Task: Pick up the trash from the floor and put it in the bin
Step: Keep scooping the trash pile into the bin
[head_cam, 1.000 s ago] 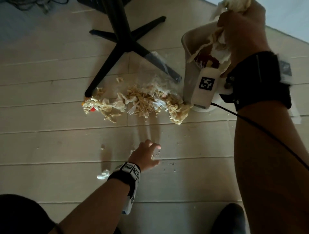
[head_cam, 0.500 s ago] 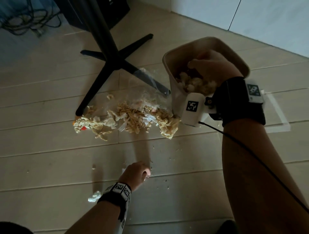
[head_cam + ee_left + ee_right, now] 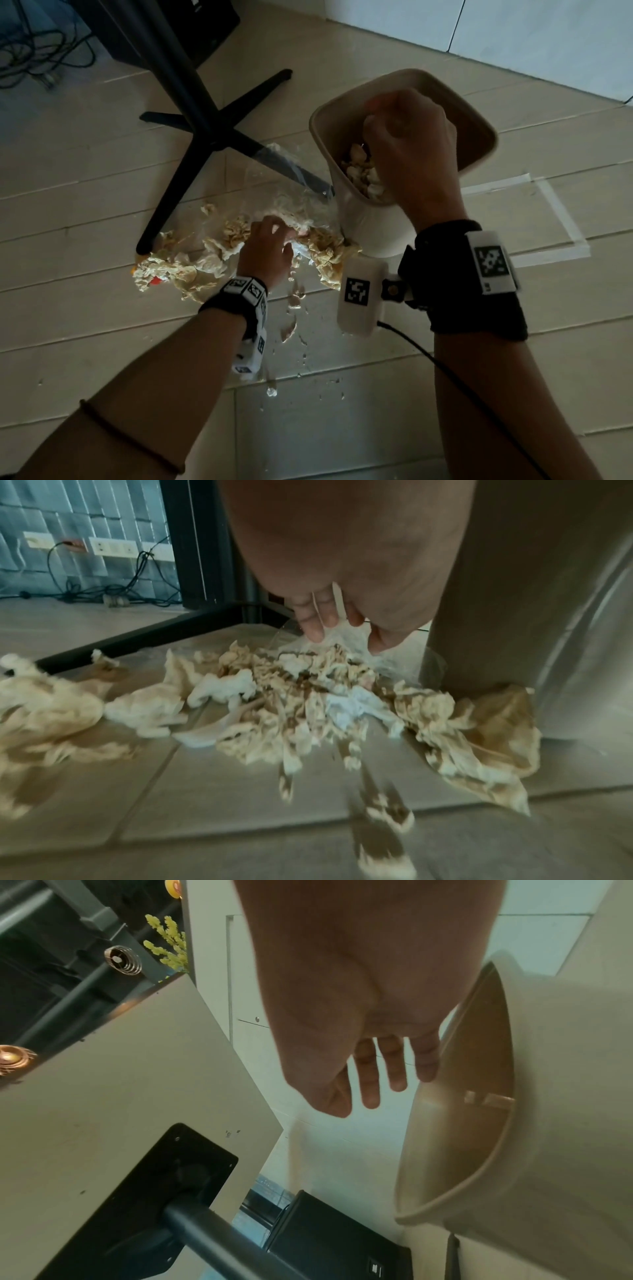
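Note:
A pile of crumpled tan and white paper trash (image 3: 178,270) lies on the floor beside the beige bin (image 3: 479,123). In the left wrist view the trash pile (image 3: 274,696) spreads below the fingers. My left hand (image 3: 284,236) reaches down onto the pile's middle. Its straight fingers (image 3: 311,628) and thumb touch a clear plastic sheet (image 3: 346,639) on top of the paper, with nothing gripped. My right hand (image 3: 380,120) hovers over the bin mouth, above crumpled paper (image 3: 363,174) inside. In the right wrist view this hand (image 3: 377,1096) is empty, fingers spread beside the bin rim (image 3: 479,1150).
A black four-legged table base (image 3: 205,137) stands just behind the pile, one leg running under the clear plastic. Small scraps (image 3: 289,329) dot the floor near my left wrist. A taped square (image 3: 561,212) marks the floor right of the bin. Cables (image 3: 34,51) lie far left.
My left hand moved forward from the bare floor onto the trash pile. My right hand lowered its crumpled paper into the bin and let it go.

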`<state>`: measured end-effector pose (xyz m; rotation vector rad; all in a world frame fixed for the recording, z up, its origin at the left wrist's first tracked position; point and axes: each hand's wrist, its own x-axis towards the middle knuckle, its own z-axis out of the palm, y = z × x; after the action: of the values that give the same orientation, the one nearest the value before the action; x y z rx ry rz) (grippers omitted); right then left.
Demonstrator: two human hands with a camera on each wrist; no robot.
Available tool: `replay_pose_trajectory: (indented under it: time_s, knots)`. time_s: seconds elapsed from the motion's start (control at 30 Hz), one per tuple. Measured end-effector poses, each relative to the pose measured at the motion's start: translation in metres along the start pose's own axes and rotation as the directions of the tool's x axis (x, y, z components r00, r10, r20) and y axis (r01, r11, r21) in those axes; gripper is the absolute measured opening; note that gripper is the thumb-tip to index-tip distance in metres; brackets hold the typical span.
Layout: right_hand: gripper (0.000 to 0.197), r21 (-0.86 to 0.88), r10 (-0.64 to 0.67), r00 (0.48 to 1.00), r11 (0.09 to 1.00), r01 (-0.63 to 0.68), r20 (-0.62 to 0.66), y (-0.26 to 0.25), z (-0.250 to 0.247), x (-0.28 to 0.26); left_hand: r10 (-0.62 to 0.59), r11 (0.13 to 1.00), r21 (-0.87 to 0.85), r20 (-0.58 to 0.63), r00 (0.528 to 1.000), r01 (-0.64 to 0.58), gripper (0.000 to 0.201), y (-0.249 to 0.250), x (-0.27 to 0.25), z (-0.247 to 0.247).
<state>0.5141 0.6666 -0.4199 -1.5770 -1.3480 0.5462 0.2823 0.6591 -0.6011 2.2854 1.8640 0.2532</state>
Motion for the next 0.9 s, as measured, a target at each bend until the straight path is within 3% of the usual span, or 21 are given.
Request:
replay_pose_trajectory:
  time_s: [0.1,0.2,0.3,0.43,0.57,0.77,0.9]
  knots:
    - [0.019,0.13,-0.074,0.997,0.988,0.077,-0.022,-0.013,0.005,-0.014,-0.05,0.995,0.085,0.076,0.996,0.044,0.05,-0.005,0.021,-0.003]
    - [0.017,0.234,-0.153,0.988,0.961,0.146,0.012,-0.023,0.012,-0.026,-0.129,0.984,0.143,0.147,0.981,0.108,0.059,-0.012,0.04,0.0]
    - [0.018,0.276,-0.194,0.973,0.949,0.153,0.127,-0.022,0.023,-0.04,-0.143,0.979,0.168,0.158,0.977,0.116,0.051,-0.012,0.05,0.0]
    - [0.019,0.247,-0.146,0.943,0.966,0.07,0.301,-0.008,0.041,-0.057,-0.187,0.978,0.121,0.13,0.974,0.172,0.038,-0.004,0.05,-0.004]
    - [0.022,0.16,-0.03,0.911,0.986,-0.039,0.411,0.012,0.067,-0.067,-0.077,0.994,0.087,0.127,0.989,0.066,0.026,-0.01,0.036,-0.003]
    - [0.035,-0.158,0.271,0.801,0.963,-0.22,0.533,0.05,0.105,-0.073,-0.094,0.991,-0.083,0.161,0.982,0.109,0.032,-0.016,-0.001,-0.011]
    - [0.051,-0.286,0.413,0.716,0.91,-0.301,0.563,0.076,0.128,-0.084,-0.122,0.99,-0.038,0.278,0.953,0.137,0.038,-0.033,-0.019,-0.007]
